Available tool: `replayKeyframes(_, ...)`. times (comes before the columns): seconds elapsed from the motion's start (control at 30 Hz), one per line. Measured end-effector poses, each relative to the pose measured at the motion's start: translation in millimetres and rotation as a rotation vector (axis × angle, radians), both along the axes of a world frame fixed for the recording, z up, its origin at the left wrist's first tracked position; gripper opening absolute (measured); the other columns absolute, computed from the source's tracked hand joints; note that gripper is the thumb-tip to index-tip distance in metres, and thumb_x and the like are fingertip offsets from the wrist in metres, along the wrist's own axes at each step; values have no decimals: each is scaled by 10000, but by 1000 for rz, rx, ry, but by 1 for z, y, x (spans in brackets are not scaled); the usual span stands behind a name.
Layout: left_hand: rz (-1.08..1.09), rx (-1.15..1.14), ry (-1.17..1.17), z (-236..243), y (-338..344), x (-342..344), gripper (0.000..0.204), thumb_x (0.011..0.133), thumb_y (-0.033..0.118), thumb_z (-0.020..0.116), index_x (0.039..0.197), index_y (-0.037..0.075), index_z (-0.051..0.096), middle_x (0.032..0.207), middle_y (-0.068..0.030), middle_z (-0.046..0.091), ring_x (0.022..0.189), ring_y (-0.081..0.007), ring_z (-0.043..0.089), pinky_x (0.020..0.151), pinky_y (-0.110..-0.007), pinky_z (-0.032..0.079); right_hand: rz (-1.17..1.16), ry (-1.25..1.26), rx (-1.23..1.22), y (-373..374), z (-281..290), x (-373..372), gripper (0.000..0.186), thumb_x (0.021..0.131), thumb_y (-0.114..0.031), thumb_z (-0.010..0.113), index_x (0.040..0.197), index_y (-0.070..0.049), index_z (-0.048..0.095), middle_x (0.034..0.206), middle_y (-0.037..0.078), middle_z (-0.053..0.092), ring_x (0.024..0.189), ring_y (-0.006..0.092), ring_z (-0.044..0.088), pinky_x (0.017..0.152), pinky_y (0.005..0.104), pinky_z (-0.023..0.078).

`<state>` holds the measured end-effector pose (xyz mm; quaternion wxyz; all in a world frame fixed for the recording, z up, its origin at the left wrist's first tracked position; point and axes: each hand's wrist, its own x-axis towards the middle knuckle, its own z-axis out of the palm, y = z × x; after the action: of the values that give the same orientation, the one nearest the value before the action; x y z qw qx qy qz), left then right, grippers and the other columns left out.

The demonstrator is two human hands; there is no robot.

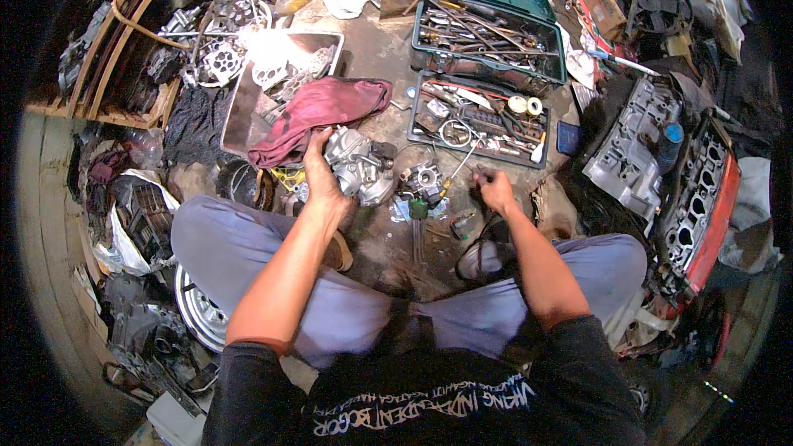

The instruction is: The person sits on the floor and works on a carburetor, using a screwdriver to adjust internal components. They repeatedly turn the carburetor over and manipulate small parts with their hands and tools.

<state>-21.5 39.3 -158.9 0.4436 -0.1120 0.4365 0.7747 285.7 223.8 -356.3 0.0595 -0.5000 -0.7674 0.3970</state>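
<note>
My left hand (324, 186) grips a silver metal engine casting (361, 163), tilted up above the floor between my knees. Its thumb lies along the near side of the part; the other fingers are mostly hidden. My right hand (496, 190) hovers to the right with thumb and fingertips pinched together; what they hold, if anything, is too small to make out. Between the hands lies a carburetor-like metal part (424, 173) with a round opening. Close to it a thin metal rod (464, 158) slants toward the tool tray.
Ahead stand a green toolbox (496, 66) full of tools and a tool tray (541, 134). A maroon cloth (322, 111) drapes over a pale bin (239, 120) of metal parts. Engine castings (632, 144) crowd the right; a wheel rim (197, 306) lies beside my left leg.
</note>
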Motion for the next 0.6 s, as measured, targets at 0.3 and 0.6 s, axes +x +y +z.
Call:
replayKeyframes(0.3, -71, -115, -50, -5, 28, 12, 292, 910, 351, 590, 980, 74, 652, 880, -112, 714, 790, -283, 716, 774, -420, 595, -37, -234, 28, 2, -33, -27, 252, 868, -256, 750, 1061, -95, 770, 1023, 211, 740, 951, 360, 715, 864, 414, 545)
replayKeyframes(0.6, -24, -139, -137, -7, 41, 10, 248, 888, 344, 631, 911, 102, 677, 833, -65, 721, 721, -240, 699, 729, -396, 593, -68, -138, -34, -4, -76, -99, 269, 876, -258, 725, 1089, -99, 764, 1009, 244, 722, 960, 417, 696, 862, 472, 540)
